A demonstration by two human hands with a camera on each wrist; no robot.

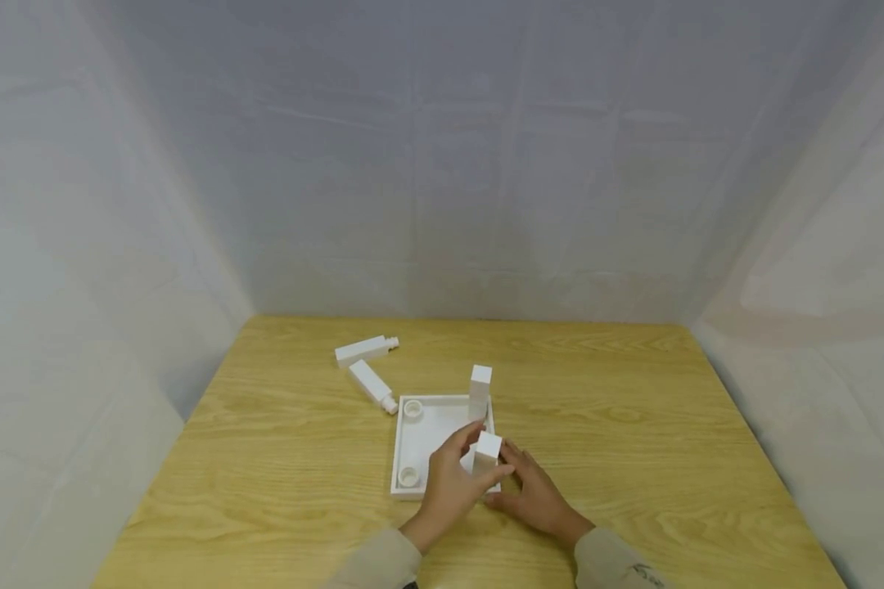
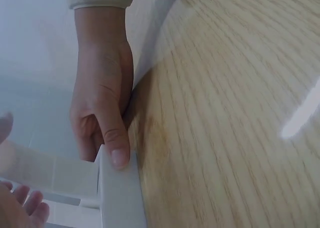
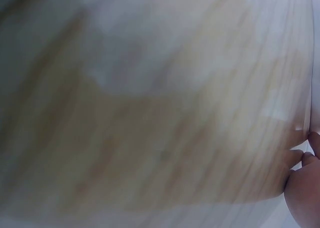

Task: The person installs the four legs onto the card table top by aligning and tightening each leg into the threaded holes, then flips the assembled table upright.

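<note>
White post (image 1: pixel 488 451) stands seemingly gripped in curved left hand (image 1: pixel 449 484).

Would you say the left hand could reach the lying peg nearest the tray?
Likely yes, once it leaves the near upright peg: only the low tray separates the left hand from the lying peg.

1. Location type: screened-off work booth. What lies beyond the screening cannot be identified.
2. Rear boundary: a pale, creased back sheet (image 1: pixel 449 164) hangs behind the far edge of the desk (image 1: pixel 633 458).
3. Side boundaries: a left sheet (image 1: pixel 66 286) and a right sheet (image 1: pixel 840 368), similarly pale, flank the desk and form a three-sided enclosure.
4. Work surface: the desk has a yellowish wood-grain top with a glossy finish.
5. Surface contents: a white tray (image 1: pixel 435 425) and white square posts (image 1: pixel 361 351) indicate a workstation.
</note>
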